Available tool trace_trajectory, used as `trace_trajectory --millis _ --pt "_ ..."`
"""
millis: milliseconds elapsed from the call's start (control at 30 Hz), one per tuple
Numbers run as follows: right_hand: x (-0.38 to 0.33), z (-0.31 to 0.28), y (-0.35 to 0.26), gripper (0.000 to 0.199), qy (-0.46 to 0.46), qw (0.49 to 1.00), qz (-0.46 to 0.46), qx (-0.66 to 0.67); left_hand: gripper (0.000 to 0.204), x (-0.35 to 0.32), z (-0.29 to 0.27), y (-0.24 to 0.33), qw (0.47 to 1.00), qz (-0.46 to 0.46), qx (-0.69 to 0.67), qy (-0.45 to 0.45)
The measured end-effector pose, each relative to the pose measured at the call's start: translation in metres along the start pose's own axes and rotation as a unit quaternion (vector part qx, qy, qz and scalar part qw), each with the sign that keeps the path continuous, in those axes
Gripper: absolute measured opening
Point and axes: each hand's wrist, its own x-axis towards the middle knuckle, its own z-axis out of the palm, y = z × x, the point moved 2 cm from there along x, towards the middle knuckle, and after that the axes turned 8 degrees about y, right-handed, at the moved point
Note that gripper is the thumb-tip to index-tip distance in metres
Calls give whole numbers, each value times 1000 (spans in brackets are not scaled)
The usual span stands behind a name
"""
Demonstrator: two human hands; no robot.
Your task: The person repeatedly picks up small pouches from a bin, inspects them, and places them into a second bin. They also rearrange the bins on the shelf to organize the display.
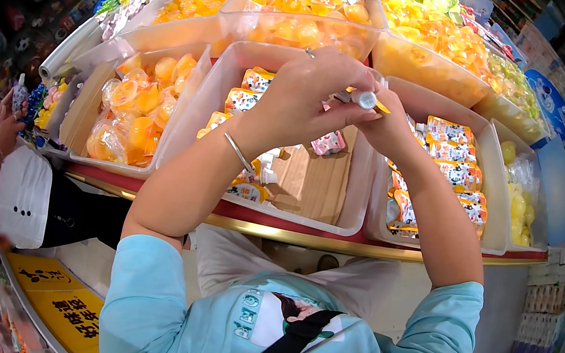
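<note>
My left hand [307, 98] and my right hand [398, 125] meet above the middle bins. Between their fingers is a small spouted pouch, its white cap [364, 99] pointing toward me and a bit of orange wrapper showing; the hands hide most of it. Both hands are closed on it. Below, a clear plastic bin [357, 208] with a cardboard base holds orange-and-white pouches [241, 101] along its left side and one pink pouch [328, 143]. To the right, another clear bin [497, 230] holds rows of similar pouches [461, 175].
A bin of orange jelly cups [137, 111] stands at left. Farther back are more bins with orange cups [305, 4] and yellow sweets [432, 43]. A gold-edged counter rim [289, 233] runs in front of me. At far left stands another person [16, 191], one hand raised.
</note>
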Motion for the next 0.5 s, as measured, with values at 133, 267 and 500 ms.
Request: trace_trajectory --millis 133,267,500 --pt "0 1 3 39 13 1000 -19 -17 25 2 1 4 999 37 17 18" --pt "0 0 2 40 17 999 -24 -16 25 2 2 3 998 54 25 37" --pt "-2 0 9 43 36 997 -23 -61 25 2 2 3 997 64 13 38"
